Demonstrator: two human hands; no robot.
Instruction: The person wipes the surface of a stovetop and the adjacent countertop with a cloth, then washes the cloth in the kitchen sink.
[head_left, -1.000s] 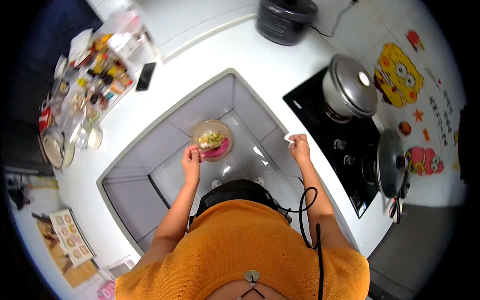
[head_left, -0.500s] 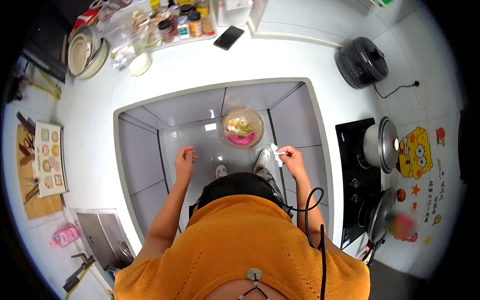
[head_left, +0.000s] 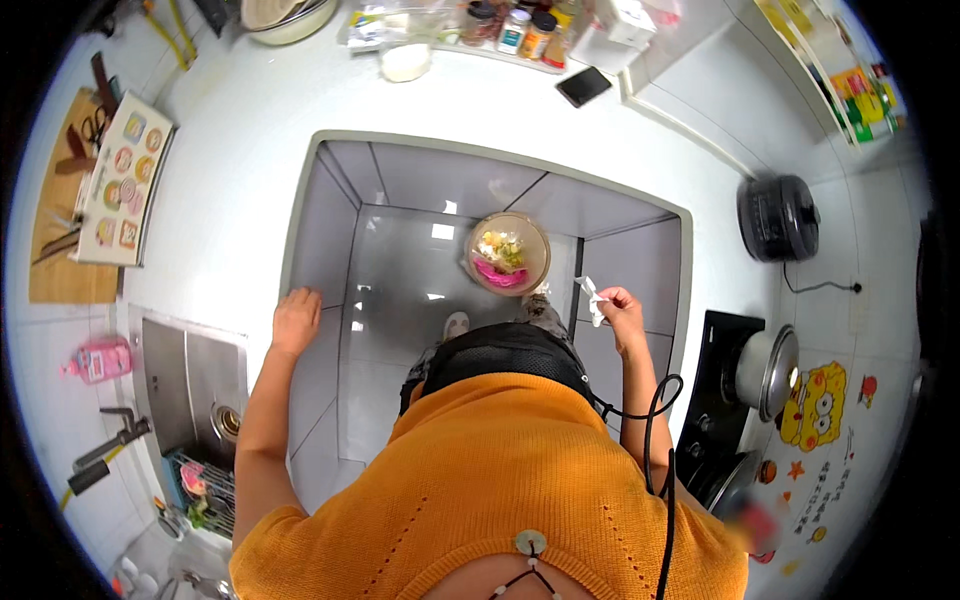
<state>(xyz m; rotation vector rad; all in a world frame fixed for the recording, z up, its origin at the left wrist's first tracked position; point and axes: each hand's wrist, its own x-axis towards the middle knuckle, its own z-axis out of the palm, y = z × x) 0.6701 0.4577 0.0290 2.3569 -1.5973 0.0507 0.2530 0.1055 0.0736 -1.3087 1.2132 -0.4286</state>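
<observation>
My right hand (head_left: 622, 318) pinches a crumpled white tissue (head_left: 594, 302) between thumb and fingers, above the floor near the counter's right inner edge. My left hand (head_left: 297, 322) is beside the counter's left inner edge, its fingers loosely curled with nothing seen in them; the fingertips are hidden. On the floor between the hands, a little farther ahead, stands a round translucent bin (head_left: 537, 254). Inside it lie pink plastic (head_left: 500, 274) and yellowish and white scraps (head_left: 500, 247). The tissue is apart from the bin, to its right.
A white U-shaped counter (head_left: 440, 105) surrounds me. At the left are a steel sink (head_left: 170, 365) and a knife rack (head_left: 122, 185). Spice jars (head_left: 512, 33) and a phone (head_left: 584, 87) lie ahead. A black cooker (head_left: 778, 220) and a lidded pot (head_left: 770, 372) on the stove are right.
My left hand has moved left to the counter edge. The tissue stays in my right hand. The view has turned, and I have shifted left, showing more of the sink.
</observation>
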